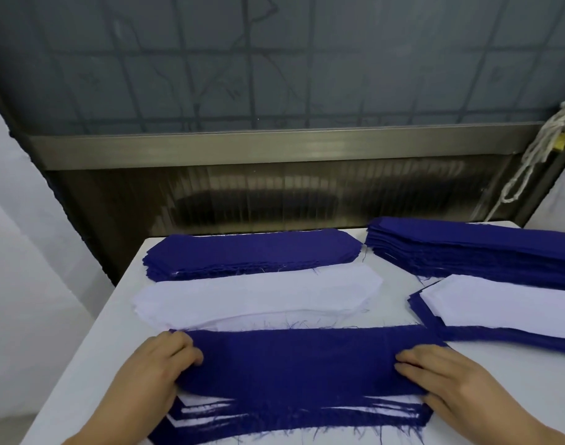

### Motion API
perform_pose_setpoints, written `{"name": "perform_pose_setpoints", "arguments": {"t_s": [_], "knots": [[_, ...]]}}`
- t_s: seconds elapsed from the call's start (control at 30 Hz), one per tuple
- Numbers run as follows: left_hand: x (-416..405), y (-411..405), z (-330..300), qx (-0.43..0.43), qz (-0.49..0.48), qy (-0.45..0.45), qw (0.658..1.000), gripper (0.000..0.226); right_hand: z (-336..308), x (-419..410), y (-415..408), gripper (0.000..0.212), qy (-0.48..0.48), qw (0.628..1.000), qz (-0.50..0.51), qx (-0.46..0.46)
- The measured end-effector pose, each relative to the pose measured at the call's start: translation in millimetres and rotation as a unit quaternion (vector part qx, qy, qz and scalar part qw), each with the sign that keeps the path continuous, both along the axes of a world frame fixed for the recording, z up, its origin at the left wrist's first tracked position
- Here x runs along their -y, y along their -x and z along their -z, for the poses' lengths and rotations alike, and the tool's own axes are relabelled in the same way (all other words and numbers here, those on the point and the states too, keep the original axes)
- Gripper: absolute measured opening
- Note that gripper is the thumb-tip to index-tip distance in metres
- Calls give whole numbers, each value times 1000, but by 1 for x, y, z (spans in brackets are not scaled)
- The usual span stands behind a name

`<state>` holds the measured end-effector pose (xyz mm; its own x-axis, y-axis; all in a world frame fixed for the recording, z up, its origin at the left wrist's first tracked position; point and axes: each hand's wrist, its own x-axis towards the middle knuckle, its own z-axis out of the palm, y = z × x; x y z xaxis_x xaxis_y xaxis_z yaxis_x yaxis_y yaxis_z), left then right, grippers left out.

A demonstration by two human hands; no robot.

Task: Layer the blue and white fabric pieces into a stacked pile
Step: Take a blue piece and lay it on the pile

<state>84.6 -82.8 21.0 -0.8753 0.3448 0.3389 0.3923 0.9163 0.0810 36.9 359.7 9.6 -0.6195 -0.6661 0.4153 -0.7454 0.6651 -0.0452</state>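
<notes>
The job looks partly done. A mixed pile of blue and white cloth strips [294,415] lies on the white table [91,364] at 6 o'clock, right in front of the person, and a long dark blue cloth piece [294,361] now lies on top of it. More is left to add: a flat pile of blue strips [252,255] sits at 12 o'clock with a pile of white strips [255,297] just in front of it. A big blue pile [474,252] and another mixed pile [506,309] wait at 2 o'clock. The left hand [159,370] curls its fingers over the top piece's left end, so its grip holds the cloth. The right hand [445,374] lies flat on the right end, pressing it down, grip open.
</notes>
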Motion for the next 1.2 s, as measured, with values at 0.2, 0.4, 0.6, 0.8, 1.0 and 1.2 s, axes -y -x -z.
{"name": "perform_pose_setpoints", "arguments": {"t_s": [0.2, 0.4, 0.6, 0.8, 1.0, 1.2], "knots": [[15, 0, 8, -44, -38, -4, 998, 45, -4, -1, -3, 57, -7, 999, -2, 44], [34, 4, 3, -39, -55, 30, 997, 40, -16, 4, -3, 44, -9, 996, 12, 92], [-10, 17, -18, 32, -63, -80, 994, 42, -15, 42, 7, 10, 15, 993, 14, 116], [-67, 21, 9, 143, -29, -81, 986, 20, -4, 46, 23, 7, -27, 982, 68, 174], [-25, 27, 11, 150, -97, -24, 984, 33, -10, 10, 43, 19, -70, 966, 171, 182], [-50, 92, -10, 83, -104, -44, 990, 9, -22, 61, 99, 8, -6, 973, 143, 180]]}}
